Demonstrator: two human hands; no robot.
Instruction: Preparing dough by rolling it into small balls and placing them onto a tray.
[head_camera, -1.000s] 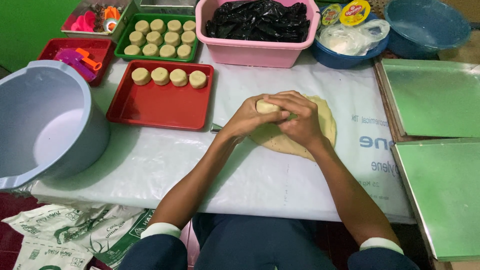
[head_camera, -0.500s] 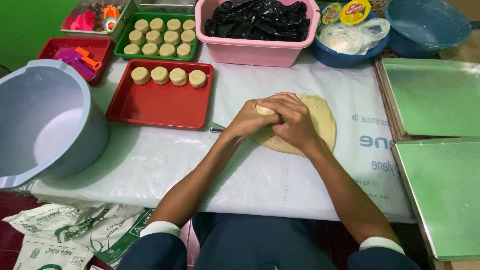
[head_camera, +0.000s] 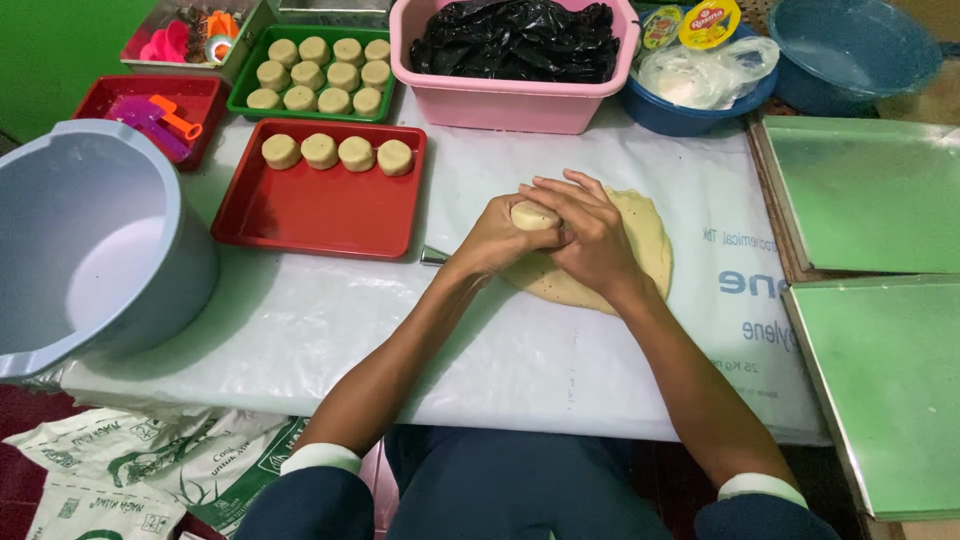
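Small pale round dough piece (head_camera: 533, 214) sits between my two hands, above the flattened pale yellow dough sheet (head_camera: 640, 240) on the white plastic table cover (head_camera: 330, 320). My left hand (head_camera: 497, 238) is cupped around the piece from the left, fingers curled onto it. My right hand (head_camera: 585, 232) lies over it from the right, fingers closed across the top and overlapping the left fingers. Both hands are clenched on the same piece; only its top-left edge shows. The dough sheet lies flat, mostly under and to the right of my hands.

Just left of my left wrist: a small metal cone-shaped object (head_camera: 433, 256) on the cover, partly hidden.

Left of that: red rectangular plastic tray (head_camera: 320, 215) with four round pale dough pucks (head_camera: 338, 152) in a row along its far edge. Behind it: green rectangular tray (head_camera: 238, 92) packed with more of the same pucks.

Far left: large grey-blue plastic tub (head_camera: 190, 270). Small red tray (head_camera: 200, 95) with purple and orange plastic tools behind it.

Far side, centre: pink plastic basin (head_camera: 520, 105) with black plastic bags in it. Right of it: dark blue bowl (head_camera: 660, 115) with a clear bag and lidded cups, then a blue enamel bowl (head_camera: 850, 50).

Right edge: two green-lined metal baking trays (head_camera: 880, 280), one behind the other.
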